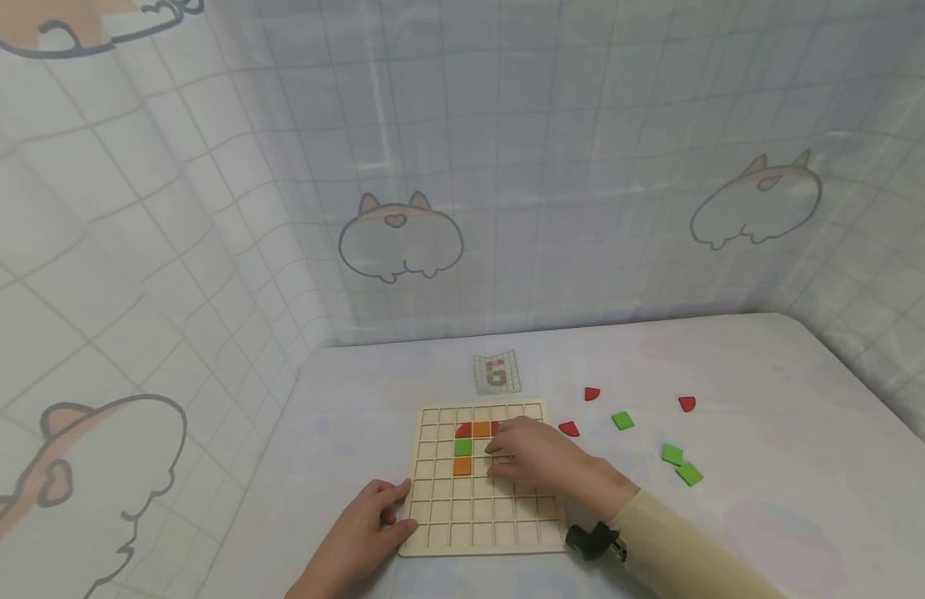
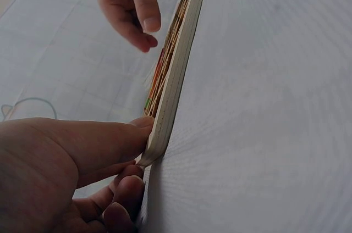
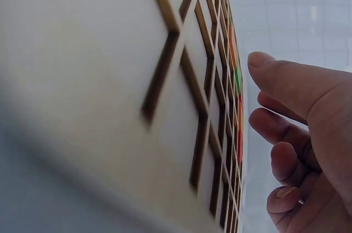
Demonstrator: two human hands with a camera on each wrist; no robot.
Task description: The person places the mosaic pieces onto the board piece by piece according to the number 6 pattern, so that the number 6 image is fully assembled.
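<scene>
A wooden grid board (image 1: 460, 511) lies on the table, its left edge pinched by my left hand (image 1: 368, 528): in the left wrist view the thumb presses the rim and the fingers bend beneath it. Set in its cells are a red quarter-circle tile (image 1: 464, 431), an orange tile (image 1: 482, 429), a green tile (image 1: 462, 448) and a second orange tile (image 1: 462, 467). Above the right part of the board hovers my right hand (image 1: 541, 453), partly covering another red piece (image 1: 496, 428). The right wrist view shows its thumb and loosely bent fingers apart, with no tile between them.
Behind the board lies a small pattern card (image 1: 497, 372). Loose red quarter-circle tiles (image 1: 570, 428) and green square tiles (image 1: 623, 420) are scattered to the right. A patterned curtain (image 1: 582, 274) rises along the table's back and sides. A black wrist device (image 1: 591, 541) sits at my right sleeve.
</scene>
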